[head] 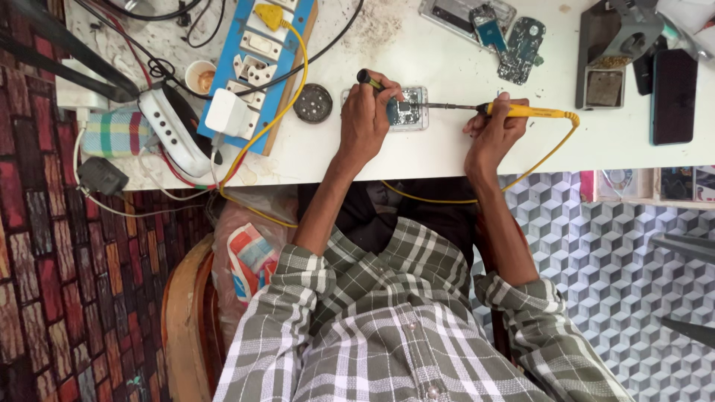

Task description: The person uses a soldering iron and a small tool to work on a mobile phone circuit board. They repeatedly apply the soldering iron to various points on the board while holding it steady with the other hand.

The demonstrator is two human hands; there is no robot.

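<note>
Circuit board pinned flat by left hand clenched round tweezers; soldering iron gripped by right hand, tip reaching board.

**Soldering iron and circuit board on the white surface**

A small circuit board in a clear case lies flat just right of the round black tin. The yellow-handled soldering iron lies level, further right, its tip at the board. A dark-handled tool slants above the board.
</note>
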